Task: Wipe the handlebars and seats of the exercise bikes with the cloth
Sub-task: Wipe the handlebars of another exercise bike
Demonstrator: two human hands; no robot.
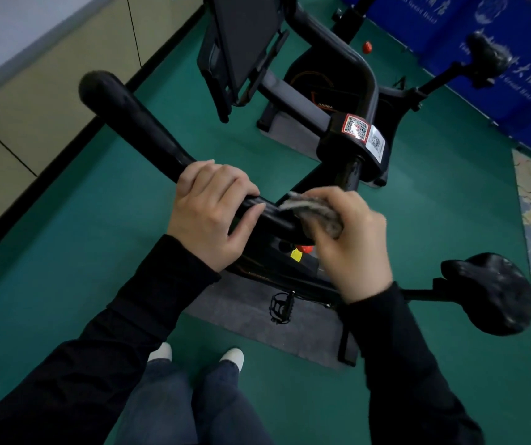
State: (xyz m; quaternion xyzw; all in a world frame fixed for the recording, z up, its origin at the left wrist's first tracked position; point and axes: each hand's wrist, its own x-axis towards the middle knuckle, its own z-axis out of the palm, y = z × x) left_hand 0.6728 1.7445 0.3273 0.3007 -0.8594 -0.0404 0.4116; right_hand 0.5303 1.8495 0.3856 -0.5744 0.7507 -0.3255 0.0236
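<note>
The left hand (pixel 212 210) wraps closed round the black handlebar (pixel 135 123), fingers over the top, thumb along the near side. Just beside it the right hand (pixel 354 245) clutches a bunched grey cloth (pixel 312 213), pressed against the bar's middle stretch. The bike's seat (pixel 492 290) sits off to the right, untouched.

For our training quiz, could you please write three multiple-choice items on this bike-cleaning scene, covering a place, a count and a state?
1. Where is the cloth? A) on a seat B) against the handlebar C) on the floor
2. How many bike seats show? A) one B) two C) three
3. The left hand is: A) hanging open B) holding the cloth C) gripping the handlebar

Answers: B, the right hand holds it against the handlebar; B, one near seat and one far seat; C, its fingers curl round the handlebar.
</note>
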